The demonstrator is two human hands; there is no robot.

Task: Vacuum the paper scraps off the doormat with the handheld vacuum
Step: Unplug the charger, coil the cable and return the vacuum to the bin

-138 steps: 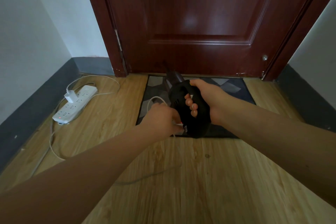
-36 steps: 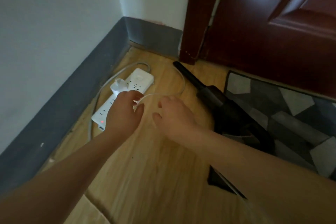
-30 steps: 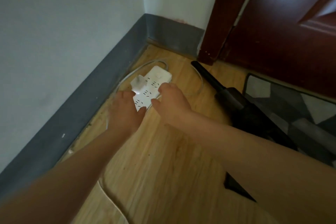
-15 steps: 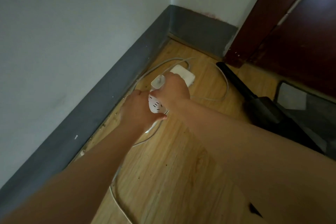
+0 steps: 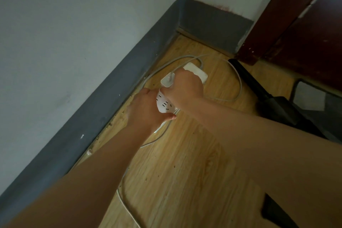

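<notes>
The black handheld vacuum (image 5: 266, 96) lies on the wooden floor, its thin nozzle pointing toward the door frame. A corner of the grey patterned doormat (image 5: 311, 96) shows at the right edge; I see no paper scraps on that part. My left hand (image 5: 146, 111) grips the near end of the white power strip (image 5: 164, 103). My right hand (image 5: 185, 85) grips the white charger plug (image 5: 167, 80) seated in the strip. A thin white cable (image 5: 238, 83) loops from the plug toward the vacuum.
A white wall with a grey skirting board (image 5: 111, 102) runs along the left and meets the dark red door frame (image 5: 277, 24) at the corner. The strip's grey cord (image 5: 125, 207) trails over the floor toward me. A dark mat corner (image 5: 273, 213) is at the lower right.
The vacuum went from my right hand down onto the floor. I turned left toward the wall. Both hands moved onto the power strip, and my right hand closed on the charger plug.
</notes>
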